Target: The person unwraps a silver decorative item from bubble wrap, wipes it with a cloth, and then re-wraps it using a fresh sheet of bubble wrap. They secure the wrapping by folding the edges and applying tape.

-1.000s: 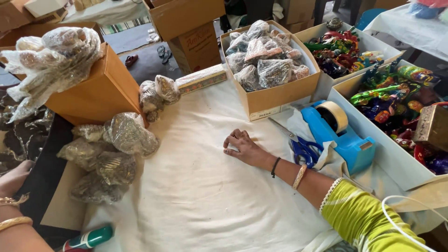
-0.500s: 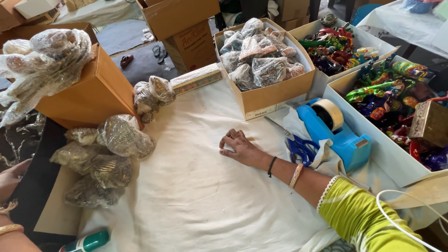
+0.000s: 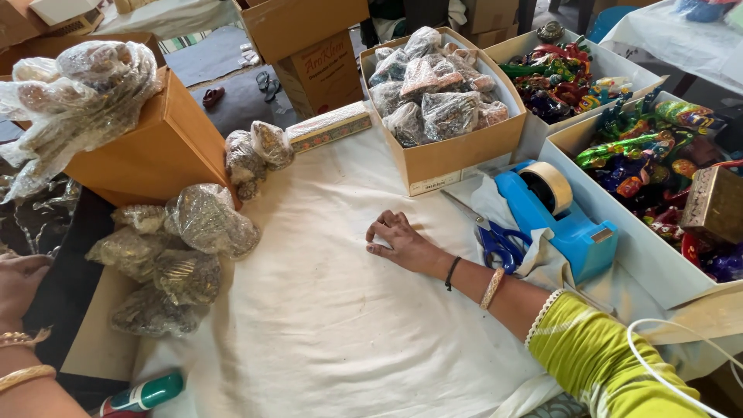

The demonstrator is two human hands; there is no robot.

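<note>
My right hand rests on the white cloth in the middle of the table, fingers curled under, with nothing in it. Its wrist wears a black band and a gold bangle, and the sleeve is yellow-green. Blue-handled scissors and a blue tape dispenser lie just right of the forearm. My left hand, with gold bangles, shows only partly at the left edge, near a heap of plastic-wrapped bundles. Its fingers are cut off by the frame.
An open carton of wrapped bundles stands behind the hand. White boxes of colourful figurines line the right side. A brown box topped with wrapped bundles sits at left. A green-and-white bottle lies near the front edge.
My right hand has stayed on the cloth, shifting only slightly left. My left hand has barely moved.
</note>
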